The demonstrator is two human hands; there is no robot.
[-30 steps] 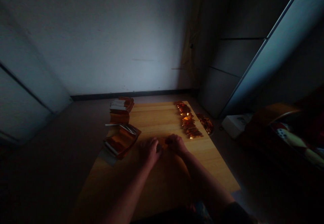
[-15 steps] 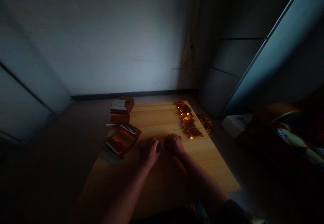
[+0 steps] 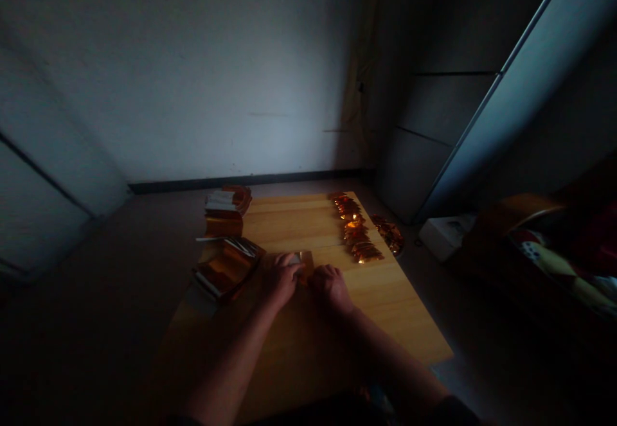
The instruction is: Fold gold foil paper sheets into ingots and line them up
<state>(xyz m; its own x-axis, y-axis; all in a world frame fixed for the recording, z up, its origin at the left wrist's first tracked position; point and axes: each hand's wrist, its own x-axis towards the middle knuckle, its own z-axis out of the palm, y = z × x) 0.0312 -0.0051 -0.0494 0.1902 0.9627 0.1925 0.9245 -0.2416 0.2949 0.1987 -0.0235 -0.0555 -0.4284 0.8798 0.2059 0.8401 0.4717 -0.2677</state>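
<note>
Foil sheet [image 3: 307, 261] lies under left hand [image 3: 281, 279], beside right hand [image 3: 332, 286], both curled, grip unclear.

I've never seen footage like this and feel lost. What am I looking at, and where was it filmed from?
There is no machine here, just a person's left hand and right hand, both bare. The camera is worn on the head, looking forward and down. On the left side of the wooden table lie stacks of orange-brown sheets; along the right side runs a row of shiny copper-coloured pieces. The left hand is on a small orange-brown sheet; the right hand is curled close by. It's too dark to tell whether it grips anything.
</note>
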